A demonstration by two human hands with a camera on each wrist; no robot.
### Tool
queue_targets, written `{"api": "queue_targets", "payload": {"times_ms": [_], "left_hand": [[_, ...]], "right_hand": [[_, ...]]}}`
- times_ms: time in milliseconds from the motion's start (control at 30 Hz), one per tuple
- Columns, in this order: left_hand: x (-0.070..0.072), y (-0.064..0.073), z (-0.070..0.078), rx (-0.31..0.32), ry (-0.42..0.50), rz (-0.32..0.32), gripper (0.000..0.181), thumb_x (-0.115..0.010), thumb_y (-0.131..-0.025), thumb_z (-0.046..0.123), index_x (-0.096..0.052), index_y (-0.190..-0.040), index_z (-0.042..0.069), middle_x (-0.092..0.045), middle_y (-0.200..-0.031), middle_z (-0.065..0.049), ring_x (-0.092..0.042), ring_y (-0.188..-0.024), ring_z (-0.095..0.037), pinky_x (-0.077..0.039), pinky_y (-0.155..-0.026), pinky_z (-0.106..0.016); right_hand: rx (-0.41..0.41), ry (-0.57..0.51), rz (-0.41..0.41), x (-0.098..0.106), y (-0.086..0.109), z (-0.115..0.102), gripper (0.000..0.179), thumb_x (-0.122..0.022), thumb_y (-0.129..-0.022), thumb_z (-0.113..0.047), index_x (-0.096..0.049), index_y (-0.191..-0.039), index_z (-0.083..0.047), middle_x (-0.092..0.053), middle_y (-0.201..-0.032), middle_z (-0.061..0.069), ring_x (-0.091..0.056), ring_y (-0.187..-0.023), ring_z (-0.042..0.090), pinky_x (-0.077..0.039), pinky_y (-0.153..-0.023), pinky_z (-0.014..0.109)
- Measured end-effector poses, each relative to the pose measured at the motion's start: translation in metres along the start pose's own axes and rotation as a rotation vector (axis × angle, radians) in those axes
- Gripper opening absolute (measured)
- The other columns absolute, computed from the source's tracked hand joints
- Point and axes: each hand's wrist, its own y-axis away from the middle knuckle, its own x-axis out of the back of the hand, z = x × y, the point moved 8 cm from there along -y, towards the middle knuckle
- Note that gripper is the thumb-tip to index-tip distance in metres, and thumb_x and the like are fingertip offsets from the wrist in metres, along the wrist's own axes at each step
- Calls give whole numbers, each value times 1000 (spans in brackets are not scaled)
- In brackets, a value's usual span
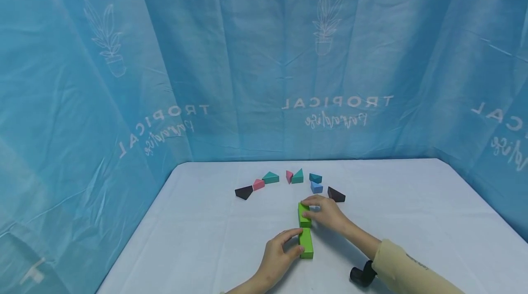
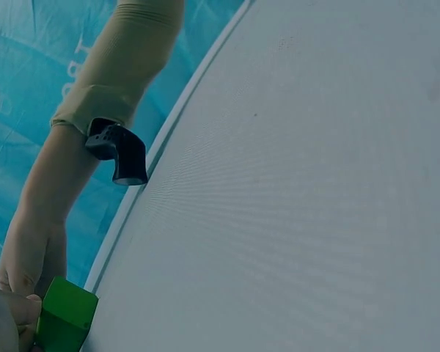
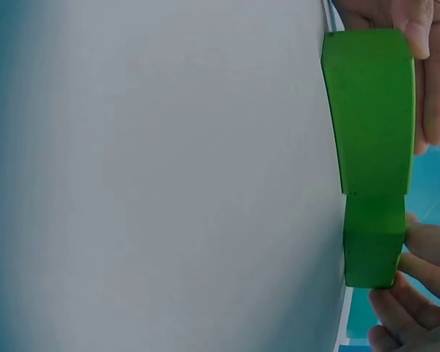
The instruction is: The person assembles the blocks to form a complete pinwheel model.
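Two green rectangular blocks lie end to end on the white table, one behind the other, their ends meeting in the head view. My left hand [image 1: 275, 253] comes in from the left and holds the nearer green block [image 1: 306, 244] between thumb and fingers at its two ends. Reaching in from the right, my right hand [image 1: 326, 214] grips the farther green block [image 1: 302, 216], fingers over its far end and thumb on its top. Both blocks also show large in the right wrist view, where the fingers touch their sides. Only one green block [image 2: 66, 315] appears in the left wrist view.
Behind the hands, small blocks form a loose arc: a black one [image 1: 244, 192], pink [image 1: 258, 184], teal [image 1: 270, 177] and blue [image 1: 316, 187] ones, and another black one [image 1: 336, 194] close by my right hand. A black wrist camera [image 1: 363, 274] sits at my right sleeve. Blue curtains [image 1: 264, 65] enclose the table.
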Motion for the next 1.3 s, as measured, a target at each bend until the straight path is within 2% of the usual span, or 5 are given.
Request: {"api": "queue_targets", "payload": {"times_ms": [233, 600, 900, 1300], "left_hand": [[1, -1, 7, -47, -24, 9, 40, -69, -86, 25, -62, -122, 9, -62, -121, 0, -55, -114, -17, -44, -96, -35], [-1, 1, 6, -64, -26, 16, 41, -69, -85, 27, -62, -122, 9, -62, -121, -1, -55, -115, -18, -43, -96, -36], [0, 0, 7, -92, -45, 30, 41, -69, -86, 26, -62, -121, 6, -62, -120, -3, -56, -113, -19, -44, -95, -36], [-1, 0, 8, -76, -43, 23, 41, -69, -86, 25, -62, -121, 5, -63, -120, -4, -56, -113, -19, -44, -95, -34]], "right_hand": [[34, -6, 14, 3, 5, -5, 33, -74, -81, -17, -70, -111, -5, -64, -111, 6, -56, -111, 29, -45, -91, 48], [51, -9, -7, 2, 17, -7, 35, -74, -81, -17, -68, -113, -4, -64, -112, 7, -57, -109, 29, -47, -90, 47], [77, -4, 0, 0, 16, -6, 36, -74, -82, -17, -68, -114, -3, -64, -111, 5, -58, -108, 26, -47, -90, 44], [63, -22, 4, -3, 19, -6, 35, -73, -82, -14, -67, -114, -3, -63, -112, 5, -57, -108, 26, -47, -90, 44]]}}
